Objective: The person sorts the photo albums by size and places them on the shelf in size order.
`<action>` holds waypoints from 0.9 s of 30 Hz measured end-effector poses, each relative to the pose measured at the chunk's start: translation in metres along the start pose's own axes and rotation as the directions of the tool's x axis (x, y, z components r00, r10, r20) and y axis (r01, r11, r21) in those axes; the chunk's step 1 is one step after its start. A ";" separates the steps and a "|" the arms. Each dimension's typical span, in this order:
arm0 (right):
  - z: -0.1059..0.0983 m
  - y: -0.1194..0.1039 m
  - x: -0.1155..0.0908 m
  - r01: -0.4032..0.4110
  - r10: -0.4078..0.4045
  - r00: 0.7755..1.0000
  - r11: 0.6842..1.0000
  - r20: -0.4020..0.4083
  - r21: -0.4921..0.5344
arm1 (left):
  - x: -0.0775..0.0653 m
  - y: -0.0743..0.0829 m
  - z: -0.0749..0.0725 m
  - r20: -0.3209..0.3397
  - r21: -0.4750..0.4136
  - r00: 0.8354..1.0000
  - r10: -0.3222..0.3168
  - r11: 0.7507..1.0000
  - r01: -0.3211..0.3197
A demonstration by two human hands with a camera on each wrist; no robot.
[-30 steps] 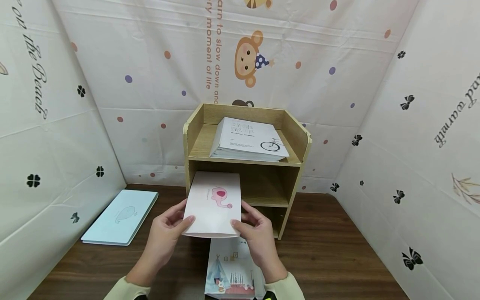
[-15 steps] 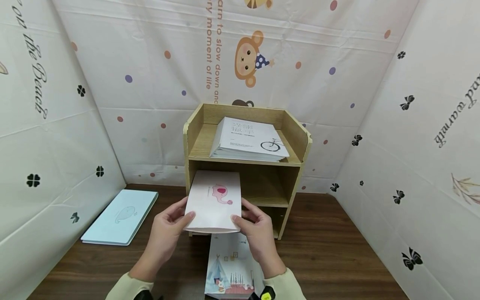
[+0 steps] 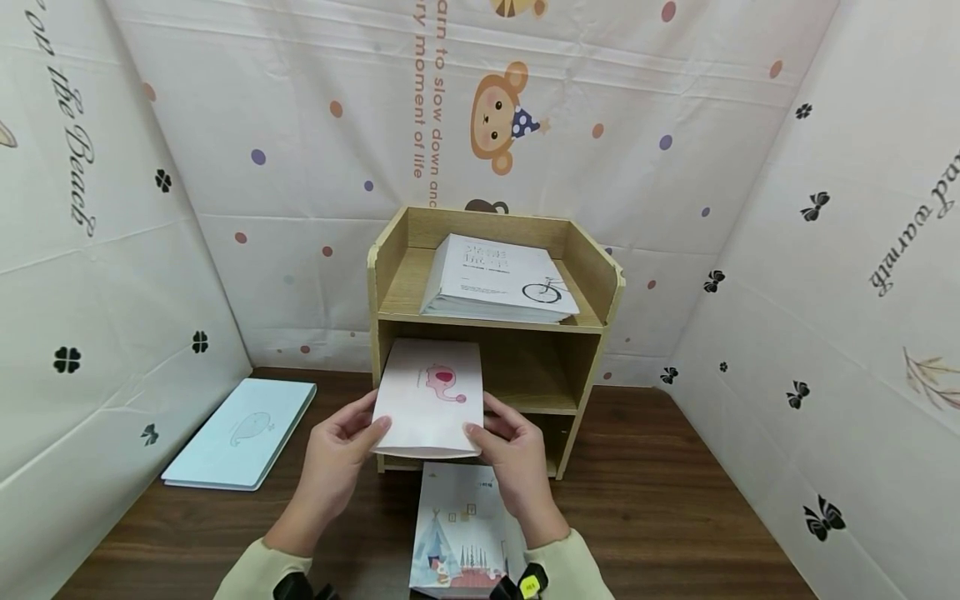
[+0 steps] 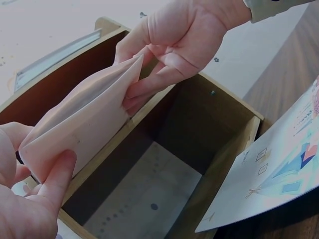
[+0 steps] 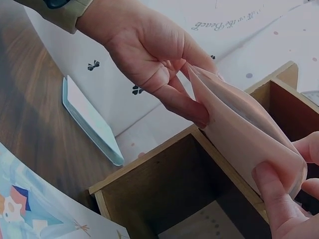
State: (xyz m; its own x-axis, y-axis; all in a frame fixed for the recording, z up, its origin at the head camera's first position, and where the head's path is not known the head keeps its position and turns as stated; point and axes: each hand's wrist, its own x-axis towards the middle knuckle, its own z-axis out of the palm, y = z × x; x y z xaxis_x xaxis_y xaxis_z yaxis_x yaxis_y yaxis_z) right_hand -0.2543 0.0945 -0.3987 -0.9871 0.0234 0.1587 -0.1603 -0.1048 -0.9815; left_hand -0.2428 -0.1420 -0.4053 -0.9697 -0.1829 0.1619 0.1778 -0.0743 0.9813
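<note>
Both hands hold a pale pink notebook (image 3: 427, 425) with a pink elephant on its cover, one at each side edge. My left hand (image 3: 336, 454) pinches its near left corner, thumb on top and fingers beneath. Opposite it, my right hand (image 3: 517, 462) pinches the right corner the same way. The notebook's far part reaches into the left side of the middle compartment of the wooden shelf (image 3: 596, 367). Its near edge sticks out in front, and both wrist views show the covers bowed slightly apart there, pale pink notebook (image 4: 89, 129) and pages between.
A book with a tent picture (image 3: 459, 521) lies on the table in front of the shelf, between the forearms. To the left lies a light blue notebook (image 3: 243, 429) with a whale. A thick white stack of books (image 3: 498, 279) with a bicycle sits on the shelf's top.
Both hands have moved the pink notebook a little forward, further into the middle compartment. More of the tent book and the shelf's lower front edge now shows. The grip is the same.
</note>
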 end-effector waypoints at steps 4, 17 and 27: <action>0.000 0.001 0.002 -0.001 0.001 1.000 1.000 -0.008 0.003 | 0.002 -0.001 0.001 -0.010 -0.021 1.000 0.006 1.000 -0.006; 0.002 0.004 0.008 -0.003 0.003 1.000 1.000 -0.015 0.006 | 0.006 -0.005 0.002 -0.025 -0.030 0.999 0.030 0.999 -0.031; 0.002 0.003 0.011 -0.008 0.008 1.000 1.000 -0.020 0.001 | 0.010 -0.007 0.003 -0.035 -0.028 0.999 0.027 0.999 -0.028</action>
State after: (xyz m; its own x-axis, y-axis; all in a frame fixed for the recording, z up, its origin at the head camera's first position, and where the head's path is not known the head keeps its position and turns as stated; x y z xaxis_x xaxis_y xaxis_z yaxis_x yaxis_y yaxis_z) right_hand -0.2660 0.0925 -0.3997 -0.9880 0.0425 0.1488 -0.1525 -0.1057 -0.9826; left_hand -0.2539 -0.1405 -0.4104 -0.9582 -0.2189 0.1845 0.2095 -0.0970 0.9730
